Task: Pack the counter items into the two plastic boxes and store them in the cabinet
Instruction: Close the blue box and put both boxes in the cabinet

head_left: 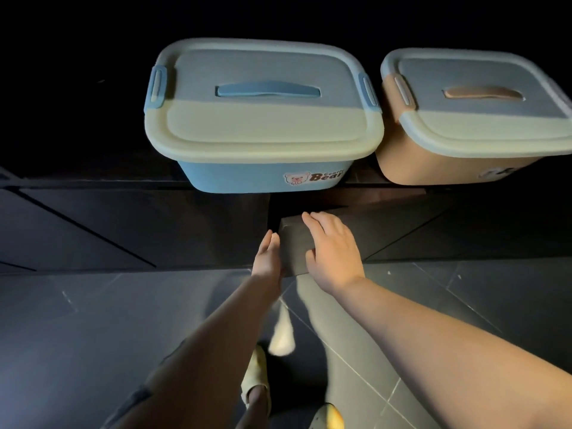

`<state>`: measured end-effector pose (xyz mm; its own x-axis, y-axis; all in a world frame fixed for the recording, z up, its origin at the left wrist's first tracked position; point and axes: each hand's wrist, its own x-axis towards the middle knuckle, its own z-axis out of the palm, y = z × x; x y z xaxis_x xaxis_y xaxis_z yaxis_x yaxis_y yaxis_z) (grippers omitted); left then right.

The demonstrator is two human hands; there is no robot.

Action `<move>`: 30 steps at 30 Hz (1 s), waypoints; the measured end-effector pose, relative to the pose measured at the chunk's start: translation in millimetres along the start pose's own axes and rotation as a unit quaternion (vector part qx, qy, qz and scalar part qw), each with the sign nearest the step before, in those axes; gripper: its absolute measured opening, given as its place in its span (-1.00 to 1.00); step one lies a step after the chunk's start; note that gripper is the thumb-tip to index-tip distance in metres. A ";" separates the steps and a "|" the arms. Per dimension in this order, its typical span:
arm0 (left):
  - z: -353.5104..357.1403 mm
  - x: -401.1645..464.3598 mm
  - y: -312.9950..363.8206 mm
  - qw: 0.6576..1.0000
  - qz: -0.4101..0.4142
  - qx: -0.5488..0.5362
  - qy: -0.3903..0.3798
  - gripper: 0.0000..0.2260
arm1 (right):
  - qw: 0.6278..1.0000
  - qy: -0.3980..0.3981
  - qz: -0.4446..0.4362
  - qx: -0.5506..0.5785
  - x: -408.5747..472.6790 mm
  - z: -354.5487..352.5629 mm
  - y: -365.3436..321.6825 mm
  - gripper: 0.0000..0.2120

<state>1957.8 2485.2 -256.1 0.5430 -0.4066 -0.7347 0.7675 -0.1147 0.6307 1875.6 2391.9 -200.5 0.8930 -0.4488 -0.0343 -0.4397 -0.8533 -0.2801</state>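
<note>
Right hand [332, 252] flat on cabinet door [295, 246] top edge, left hand [268, 255] open against its face, lidded blue box [263, 119] and beige box [470, 119] on tabletop [77, 119].

The scene is dim, with the upper part and the worktop [77, 119] almost black. Light falls from behind the viewer onto the near halves of the box lids [263, 125], the forearms and the floor tiles [464, 305]. Straight lines bow at the edges, and detail is soft and smeared.
</note>
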 end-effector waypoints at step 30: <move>160.9 -223.7 -225.4 0.873 0.028 0.426 -0.236 -0.71 | 0.994 -0.087 0.052 0.040 -319.6 -74.1 198.7 -0.53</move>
<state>1608.4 2456.2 -193.7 0.2150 -0.7384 -0.6392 0.1026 -0.6338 0.7667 1495.7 2346.1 -174.1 0.8493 -0.4753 -0.2297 -0.5276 -0.7779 -0.3413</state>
